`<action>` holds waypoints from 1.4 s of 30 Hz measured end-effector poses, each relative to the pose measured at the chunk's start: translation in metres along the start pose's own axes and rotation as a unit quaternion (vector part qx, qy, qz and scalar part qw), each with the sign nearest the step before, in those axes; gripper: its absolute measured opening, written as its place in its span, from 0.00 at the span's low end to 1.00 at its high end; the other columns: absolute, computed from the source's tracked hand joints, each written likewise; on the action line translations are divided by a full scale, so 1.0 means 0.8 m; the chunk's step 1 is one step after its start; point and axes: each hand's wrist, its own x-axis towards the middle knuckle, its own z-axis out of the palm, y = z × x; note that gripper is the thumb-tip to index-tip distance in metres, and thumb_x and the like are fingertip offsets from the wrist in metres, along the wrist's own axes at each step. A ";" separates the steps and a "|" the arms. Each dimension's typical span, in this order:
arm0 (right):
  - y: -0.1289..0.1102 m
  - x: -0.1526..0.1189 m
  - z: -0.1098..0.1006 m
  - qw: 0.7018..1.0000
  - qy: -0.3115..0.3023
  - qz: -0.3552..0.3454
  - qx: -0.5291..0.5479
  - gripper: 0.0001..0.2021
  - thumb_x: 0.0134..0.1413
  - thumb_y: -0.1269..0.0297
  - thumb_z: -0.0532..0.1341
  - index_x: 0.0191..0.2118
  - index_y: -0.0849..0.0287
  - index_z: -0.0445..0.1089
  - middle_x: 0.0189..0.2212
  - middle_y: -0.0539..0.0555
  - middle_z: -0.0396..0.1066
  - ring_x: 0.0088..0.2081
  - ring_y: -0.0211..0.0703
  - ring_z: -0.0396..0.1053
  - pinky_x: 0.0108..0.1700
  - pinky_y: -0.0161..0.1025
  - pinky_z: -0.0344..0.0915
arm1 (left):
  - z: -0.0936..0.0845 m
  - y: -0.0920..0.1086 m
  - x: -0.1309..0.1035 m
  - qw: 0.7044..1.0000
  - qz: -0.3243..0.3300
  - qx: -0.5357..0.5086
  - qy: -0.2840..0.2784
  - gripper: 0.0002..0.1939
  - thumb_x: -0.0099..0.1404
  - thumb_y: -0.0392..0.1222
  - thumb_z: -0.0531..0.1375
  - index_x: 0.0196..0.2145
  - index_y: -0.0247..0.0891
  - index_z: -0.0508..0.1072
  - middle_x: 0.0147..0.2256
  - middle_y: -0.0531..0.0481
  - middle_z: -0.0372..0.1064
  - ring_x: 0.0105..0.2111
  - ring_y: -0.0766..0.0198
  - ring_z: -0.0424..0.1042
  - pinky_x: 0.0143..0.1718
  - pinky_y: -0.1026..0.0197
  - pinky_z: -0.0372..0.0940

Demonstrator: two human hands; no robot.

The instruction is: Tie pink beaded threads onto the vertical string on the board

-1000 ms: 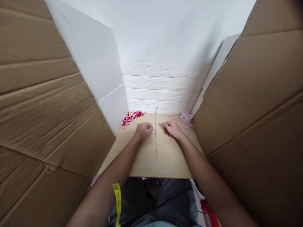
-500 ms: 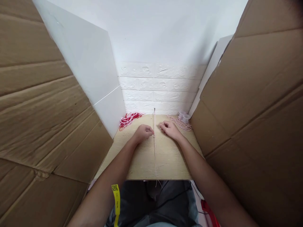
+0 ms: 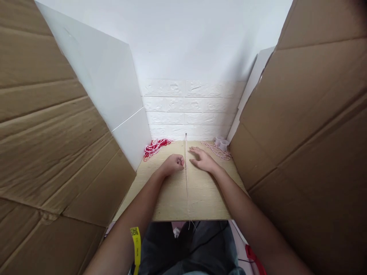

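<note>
A thin pale pink-white cord (image 3: 187,187) stretches down the middle of a light wooden board, from a small nail (image 3: 186,134) at the back to the front edge, where loose thread ends hang over. My left hand (image 3: 172,165) is closed on the cord's left side, its curled fingertips pinching at a small knotted spot; the fine strand there is too small to make out fully. To the right of the cord, my right hand (image 3: 203,159) is open, fingers and thumb spread, holding nothing.
A tangle of red and white cords (image 3: 156,148) lies at the board's back left. Pale pink cords (image 3: 219,150) and small translucent cups (image 3: 222,143) are at the back right. Cardboard panels (image 3: 51,152) flank both sides; a white brick-pattern wall (image 3: 172,103) stands behind.
My right hand's fingers have gone from bunched together to spread apart. My left fingers have curled in more and shifted slightly left. The view has tilted a little.
</note>
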 end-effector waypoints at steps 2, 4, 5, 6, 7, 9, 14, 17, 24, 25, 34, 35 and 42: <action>-0.001 -0.001 0.001 0.999 -0.042 -0.008 -0.025 0.30 0.58 0.63 0.61 0.66 0.61 0.64 0.69 0.62 0.55 0.71 0.56 0.48 0.70 0.54 0.46 | 0.000 -0.001 0.000 1.000 0.005 -0.003 -0.005 0.05 0.43 0.36 0.57 0.23 0.37 0.66 0.19 0.59 0.58 0.21 0.69 0.56 0.23 0.65 0.48; -0.002 -0.003 0.001 0.996 -0.079 -0.002 -0.051 0.31 0.61 0.59 0.59 0.69 0.57 0.60 0.71 0.59 0.50 0.73 0.59 0.41 0.70 0.59 0.42 | -0.001 -0.002 0.001 1.000 0.005 -0.008 -0.012 0.05 0.44 0.36 0.59 0.22 0.37 0.66 0.19 0.59 0.58 0.21 0.70 0.56 0.24 0.65 0.49; -0.003 -0.004 0.001 0.993 -0.096 0.005 -0.063 0.31 0.63 0.57 0.58 0.70 0.55 0.58 0.72 0.58 0.47 0.73 0.61 0.39 0.70 0.62 0.40 | -0.002 -0.002 0.001 1.000 0.005 -0.010 -0.017 0.05 0.44 0.36 0.60 0.22 0.37 0.66 0.19 0.59 0.59 0.22 0.70 0.56 0.24 0.65 0.49; -0.004 -0.004 0.001 0.991 -0.111 0.012 -0.074 0.30 0.64 0.55 0.56 0.70 0.53 0.58 0.72 0.57 0.45 0.73 0.63 0.37 0.70 0.64 0.38 | -0.002 -0.003 0.002 1.000 0.006 -0.011 -0.022 0.06 0.44 0.37 0.61 0.22 0.37 0.66 0.19 0.59 0.59 0.22 0.69 0.57 0.24 0.65 0.50; -0.005 -0.004 0.001 0.989 -0.123 0.019 -0.086 0.29 0.66 0.53 0.55 0.70 0.51 0.58 0.73 0.57 0.45 0.73 0.65 0.36 0.69 0.66 0.36 | -0.003 -0.003 0.002 0.999 0.006 -0.011 -0.029 0.07 0.44 0.38 0.62 0.22 0.37 0.66 0.19 0.59 0.59 0.22 0.69 0.57 0.24 0.65 0.50; -0.006 -0.005 0.002 0.984 -0.138 0.028 -0.108 0.27 0.67 0.49 0.52 0.69 0.49 0.61 0.73 0.57 0.45 0.73 0.66 0.37 0.68 0.68 0.33 | -0.005 -0.005 0.003 0.999 0.008 -0.009 -0.046 0.08 0.45 0.39 0.64 0.22 0.37 0.66 0.19 0.58 0.60 0.22 0.69 0.58 0.24 0.65 0.51; -0.002 -0.004 0.002 0.983 -0.126 0.035 -0.130 0.25 0.69 0.51 0.50 0.67 0.49 0.64 0.71 0.60 0.50 0.72 0.61 0.44 0.69 0.64 0.38 | -0.008 -0.009 0.004 0.997 0.023 -0.027 -0.072 0.08 0.45 0.38 0.65 0.24 0.36 0.69 0.20 0.58 0.62 0.22 0.70 0.59 0.25 0.65 0.53; 0.002 -0.003 0.000 0.985 -0.093 0.045 -0.139 0.24 0.68 0.54 0.54 0.65 0.53 0.67 0.69 0.63 0.54 0.71 0.58 0.49 0.68 0.59 0.44 | -0.010 -0.005 0.003 0.995 0.035 -0.053 -0.077 0.12 0.46 0.39 0.68 0.29 0.34 0.73 0.21 0.57 0.64 0.23 0.69 0.61 0.26 0.65 0.55; 0.003 0.004 -0.006 0.994 0.048 0.040 -0.089 0.16 0.61 0.64 0.57 0.47 0.60 0.79 0.51 0.62 0.77 0.55 0.51 0.71 0.59 0.45 0.61 | -0.019 0.005 -0.001 0.986 0.063 -0.049 -0.144 0.17 0.50 0.45 0.70 0.37 0.32 0.82 0.23 0.51 0.71 0.25 0.68 0.65 0.28 0.65 0.57; 0.002 0.004 -0.007 0.995 0.068 0.041 -0.055 0.15 0.60 0.65 0.58 0.46 0.60 0.79 0.48 0.61 0.78 0.51 0.50 0.72 0.57 0.44 0.63 | -0.020 0.007 -0.002 0.985 0.064 -0.047 -0.151 0.17 0.50 0.46 0.71 0.35 0.32 0.82 0.23 0.51 0.71 0.25 0.68 0.65 0.28 0.65 0.57; -0.043 -0.002 -0.030 0.932 0.042 0.025 0.359 0.16 0.56 0.57 0.63 0.46 0.61 0.76 0.25 0.51 0.75 0.28 0.41 0.69 0.36 0.39 0.65 | -0.006 0.029 -0.006 0.981 0.072 -0.179 0.017 0.16 0.52 0.49 0.72 0.28 0.33 0.77 0.27 0.50 0.72 0.28 0.66 0.68 0.31 0.64 0.59; -0.049 -0.003 -0.033 0.928 0.025 0.010 0.372 0.17 0.54 0.57 0.65 0.47 0.61 0.75 0.27 0.51 0.74 0.29 0.41 0.69 0.37 0.39 0.65 | -0.004 0.029 -0.005 0.979 0.071 -0.186 0.033 0.17 0.52 0.49 0.72 0.28 0.33 0.76 0.27 0.50 0.72 0.28 0.67 0.68 0.31 0.64 0.59; -0.058 -0.003 -0.019 0.912 -0.070 0.018 0.403 0.30 0.50 0.55 0.71 0.57 0.60 0.69 0.24 0.48 0.72 0.29 0.40 0.70 0.35 0.37 0.64 | 0.010 0.015 0.008 0.970 0.089 -0.216 0.063 0.19 0.48 0.49 0.73 0.26 0.34 0.72 0.24 0.50 0.72 0.26 0.65 0.70 0.30 0.63 0.63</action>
